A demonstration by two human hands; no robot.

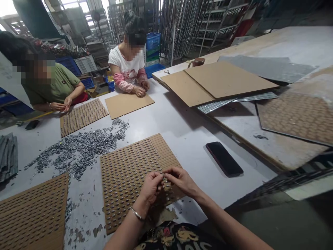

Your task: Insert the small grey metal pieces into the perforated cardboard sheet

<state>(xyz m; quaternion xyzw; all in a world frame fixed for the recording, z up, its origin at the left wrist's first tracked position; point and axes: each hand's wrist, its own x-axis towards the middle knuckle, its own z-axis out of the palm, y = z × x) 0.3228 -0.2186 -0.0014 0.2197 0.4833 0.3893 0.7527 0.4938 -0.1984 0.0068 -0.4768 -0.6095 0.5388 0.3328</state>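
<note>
My left hand (152,185) and my right hand (180,179) meet over the right part of a brown ribbed board (169,152). Fingertips of both hands are pinched together around something small, probably one of the small metal pieces, though it is mostly hidden. Rows of small dark, shiny oval pieces cover most of this board, while bare ribbed strips show along its right side. Beyond it lies a loose heap of the same kind of small grey metal pieces (85,149). A second board with rows of pieces (33,208) lies at the lower left.
A phone (224,159) lies right of my board. Flat brown boards (229,81) are stacked on the adjoining table. Two co-workers sit opposite, one at a studded board (83,116), one at a plain board (127,104). Grey strips (8,156) are piled at far left.
</note>
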